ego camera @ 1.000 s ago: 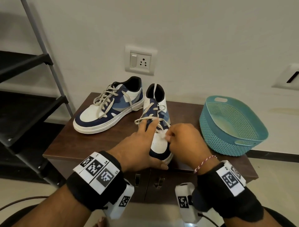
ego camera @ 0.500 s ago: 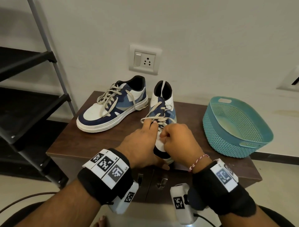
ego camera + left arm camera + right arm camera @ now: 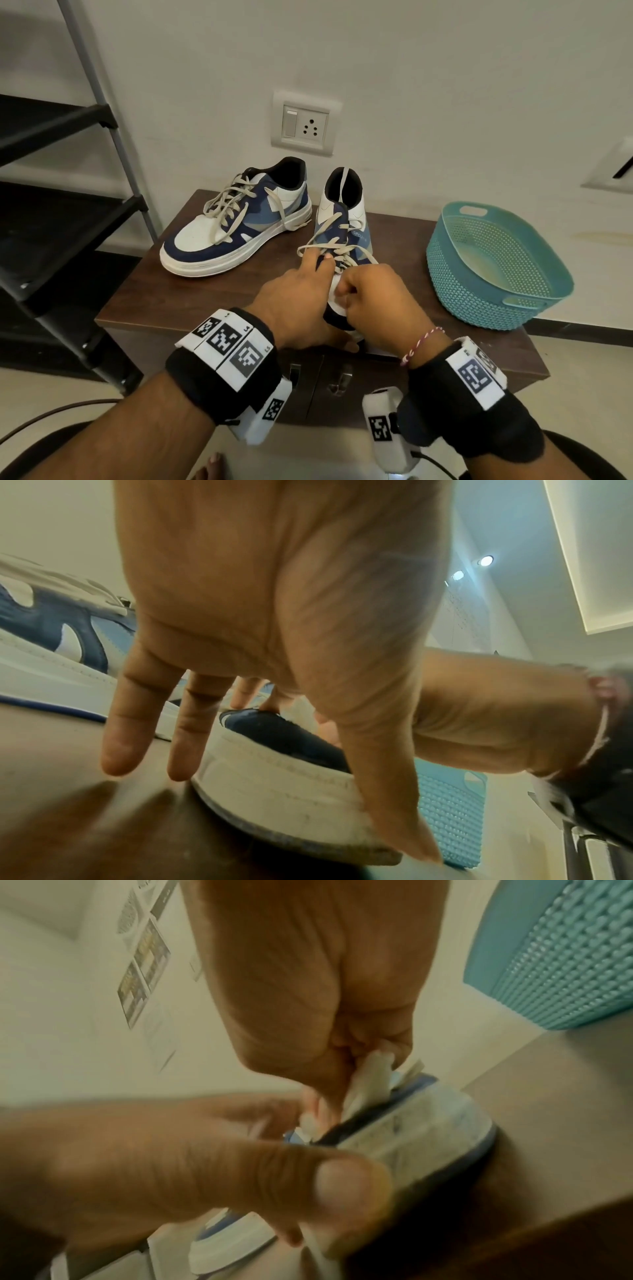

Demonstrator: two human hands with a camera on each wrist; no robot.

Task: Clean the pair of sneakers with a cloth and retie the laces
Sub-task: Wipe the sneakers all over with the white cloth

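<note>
Two blue-and-white sneakers stand on a brown cabinet [image 3: 171,298]. The far sneaker [image 3: 219,240] lies at the back left, its laces loose. The near sneaker [image 3: 346,219] points toe-first at me. My left hand [image 3: 308,287] rests on it, straight fingers on the laces, thumb against the toe sole [image 3: 274,785]. My right hand [image 3: 346,291] pinches a small white cloth [image 3: 368,1077] against the sneaker's white toe cap [image 3: 421,1131]. Both hands hide most of the toe in the head view.
A teal plastic basket [image 3: 479,274] sits on the cabinet's right end, close to my right hand. A black shelf rack [image 3: 68,205] stands to the left. A wall socket [image 3: 305,125] is behind the sneakers. The cabinet's front edge lies under my wrists.
My right hand with the cloth has shifted slightly on the toe cap. My left fingers have drawn closer together on the laces. Neither sneaker has moved.
</note>
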